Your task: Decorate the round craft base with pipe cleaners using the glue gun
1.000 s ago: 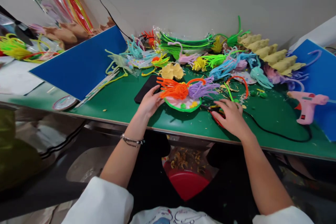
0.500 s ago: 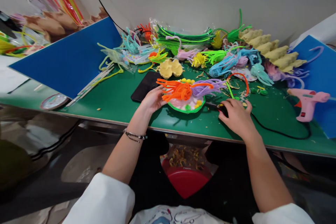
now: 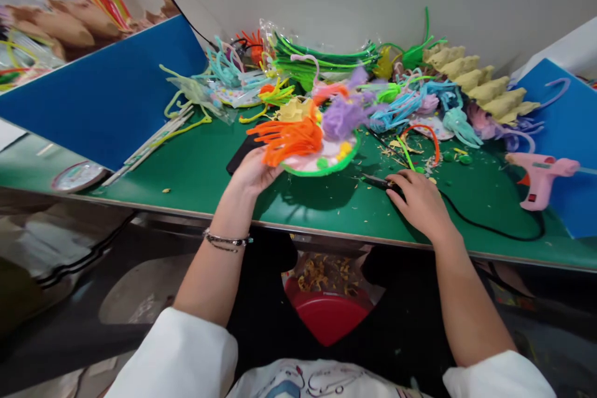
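My left hand (image 3: 255, 171) grips the left rim of a round, pale craft disc (image 3: 305, 165) with a green edge, tilted and lifted off the green table. An orange pipe-cleaner figure (image 3: 293, 140) and a blurred purple one (image 3: 347, 115) sit on it, with yellow and green pompoms near the rim. My right hand (image 3: 420, 199) rests low on the table, fingers curled over the handles of dark scissors (image 3: 374, 181); their tip points left and the handles are mostly hidden. Green and red pipe-cleaner pieces (image 3: 437, 152) lie just beyond this hand.
A pink glue gun (image 3: 541, 175) stands at the right, its black cord running toward my right hand. Blue boards (image 3: 107, 90) flank the table. Pipe-cleaner figures, a bag of green pipe cleaners (image 3: 326, 59) and egg-carton pieces (image 3: 480, 84) line the back. A dark phone-like slab (image 3: 240, 152) lies behind my left hand.
My left hand has raised and tilted the disc, moving it slightly left, away from the scissors. My right hand stays at the scissors. The view has shifted a little.
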